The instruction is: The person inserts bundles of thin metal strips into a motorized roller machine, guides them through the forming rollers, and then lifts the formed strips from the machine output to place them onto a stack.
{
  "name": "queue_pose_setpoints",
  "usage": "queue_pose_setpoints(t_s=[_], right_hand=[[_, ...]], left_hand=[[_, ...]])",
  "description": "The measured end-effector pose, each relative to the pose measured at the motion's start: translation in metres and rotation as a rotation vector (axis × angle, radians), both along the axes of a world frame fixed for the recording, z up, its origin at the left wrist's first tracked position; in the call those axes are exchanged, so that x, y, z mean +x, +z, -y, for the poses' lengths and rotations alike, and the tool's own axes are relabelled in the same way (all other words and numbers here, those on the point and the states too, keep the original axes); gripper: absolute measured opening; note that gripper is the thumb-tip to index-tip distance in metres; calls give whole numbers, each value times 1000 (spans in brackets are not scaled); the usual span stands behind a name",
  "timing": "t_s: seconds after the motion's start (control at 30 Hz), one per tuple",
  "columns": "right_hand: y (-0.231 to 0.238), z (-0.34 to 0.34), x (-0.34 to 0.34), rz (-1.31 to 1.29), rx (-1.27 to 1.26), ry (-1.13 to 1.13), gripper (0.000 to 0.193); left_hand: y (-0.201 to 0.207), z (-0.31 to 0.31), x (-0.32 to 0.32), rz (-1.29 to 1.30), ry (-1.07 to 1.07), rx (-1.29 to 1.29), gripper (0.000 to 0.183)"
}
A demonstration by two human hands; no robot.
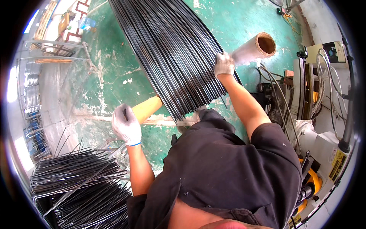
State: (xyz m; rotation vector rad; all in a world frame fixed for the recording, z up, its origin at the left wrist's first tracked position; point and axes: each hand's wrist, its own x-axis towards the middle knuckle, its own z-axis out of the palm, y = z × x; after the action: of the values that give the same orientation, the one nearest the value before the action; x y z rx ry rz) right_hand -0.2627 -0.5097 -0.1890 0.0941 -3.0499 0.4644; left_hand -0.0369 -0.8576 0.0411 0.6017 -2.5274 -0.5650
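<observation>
A wide layer of long, thin black rods (171, 49) stretches away from my legs, their near ends uneven. My right hand (224, 65), in a pale work glove, is closed at the right edge of the layer, gripping the outer rods. Just beyond it, a thick pale tube (249, 49) with a brown hollow end angles up to the right. On the left, a yellowish tube (146, 108) pokes out from beneath the rods. My gloved left hand (126, 124) is at its outer end with curled fingers; what they hold is hidden.
A large stack of black rods (80, 187) lies at the lower left, some ends sticking up. Machinery with cables and a pale control box (327, 52) lines the right side. The green floor (110, 76) is scuffed. A metal rack (57, 53) stands at the far left.
</observation>
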Motion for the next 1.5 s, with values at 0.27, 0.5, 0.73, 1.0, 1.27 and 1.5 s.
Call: queue_pose_setpoints(t_s=[0.27, 0.5, 0.73, 1.0, 1.27, 1.5], right_hand=[[-40, 19, -56, 176, 119, -246, 35], [-13, 13, -82, 518, 109, -101, 21], [6, 6, -87, 553, 70, -8, 28], [42, 16, -77, 760, -197, -24, 39], [19, 8, 59, 508, -428, -157, 45], [92, -50, 236, 451, -300, -138, 40]], left_hand=[[1, -5, -2, 89, 12, -226, 9], [5, -8, -6, 127, 22, -238, 9], [1, -4, -4, 46, -22, -263, 7], [15, -25, 6, -60, -100, -208, 8], [-50, -86, 28, 129, -528, 597, 9], [-140, -74, 18, 428, -561, 1167, 15]])
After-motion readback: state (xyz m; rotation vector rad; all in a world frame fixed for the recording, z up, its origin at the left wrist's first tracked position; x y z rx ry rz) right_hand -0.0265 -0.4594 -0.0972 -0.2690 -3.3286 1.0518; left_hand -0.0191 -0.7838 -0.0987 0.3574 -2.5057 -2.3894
